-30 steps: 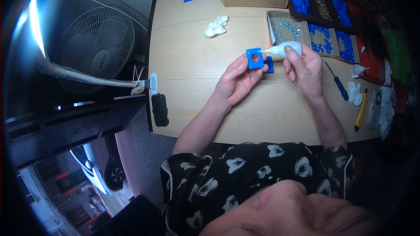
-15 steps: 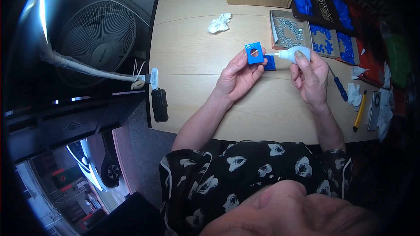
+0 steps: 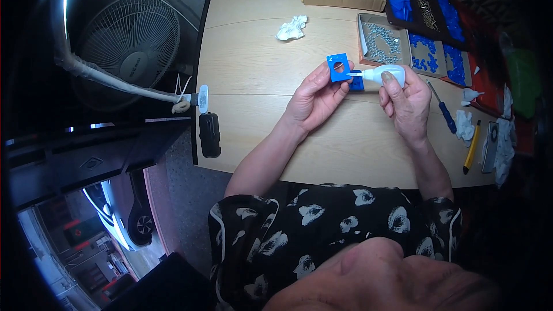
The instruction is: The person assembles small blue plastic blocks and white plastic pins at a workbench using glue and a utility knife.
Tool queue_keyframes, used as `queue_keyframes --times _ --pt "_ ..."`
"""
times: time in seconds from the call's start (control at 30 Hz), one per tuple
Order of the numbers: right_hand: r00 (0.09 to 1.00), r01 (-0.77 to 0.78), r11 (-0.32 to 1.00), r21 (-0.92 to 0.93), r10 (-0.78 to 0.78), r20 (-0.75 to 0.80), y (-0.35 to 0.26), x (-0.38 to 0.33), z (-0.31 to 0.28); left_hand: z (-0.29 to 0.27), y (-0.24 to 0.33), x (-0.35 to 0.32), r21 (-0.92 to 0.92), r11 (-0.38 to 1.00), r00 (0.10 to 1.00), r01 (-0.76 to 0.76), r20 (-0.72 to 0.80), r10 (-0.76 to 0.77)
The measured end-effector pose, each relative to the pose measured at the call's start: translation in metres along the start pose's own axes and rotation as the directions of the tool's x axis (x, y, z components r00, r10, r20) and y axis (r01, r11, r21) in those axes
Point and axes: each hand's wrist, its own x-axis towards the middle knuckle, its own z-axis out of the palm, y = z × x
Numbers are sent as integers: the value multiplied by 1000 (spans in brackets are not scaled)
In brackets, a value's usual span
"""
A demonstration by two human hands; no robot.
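My left hand (image 3: 314, 97) grips a blue square plastic part (image 3: 339, 60) with a round hole through it, held up above the table. My right hand (image 3: 408, 101) is closed around a small white squeeze bottle (image 3: 385, 75) with a thin nozzle. The nozzle tip points left and meets the blue part beside its hole; whether it touches cannot be told. Just behind the fingers of my left hand a second blue piece (image 3: 357, 80) shows, partly hidden by the bottle and the part.
Beyond my hands stand a box of blue parts (image 3: 385, 1), a tray of small metal pieces (image 3: 362, 52) and a crumpled tissue (image 3: 292, 27). At right lie a screwdriver (image 3: 446, 116), a yellow cutter (image 3: 472, 148) and a phone (image 3: 489, 147). A black case (image 3: 209, 135) lies at the left edge.
The squeeze bottle has shifted slightly left, its nozzle now over the blue part's edge by the hole. The blue part has tilted a little. Both hands keep their hold.
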Motion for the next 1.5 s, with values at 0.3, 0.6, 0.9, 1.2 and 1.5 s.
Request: queue_keyframes --times 0.3,0.6,0.9,1.2,1.5 --pt "992 -124 973 196 121 29 2 4 -1 1 1 1 -9 1000 1000 -3 5 3" --pt "994 -83 953 292 100 -43 17 -9 11 -2 -1 3 -4 999 999 -36 31 36" --pt "998 -23 984 179 33 -52 15 -11 23 -1 -3 2 2 999 997 -52 52 52" --pt "998 -5 989 148 13 -55 18 -11 23 2 -2 2 19 998 997 -66 43 65" --pt "998 -2 990 139 10 -60 18 -10 22 4 -2 2 12 998 998 -68 13 68"
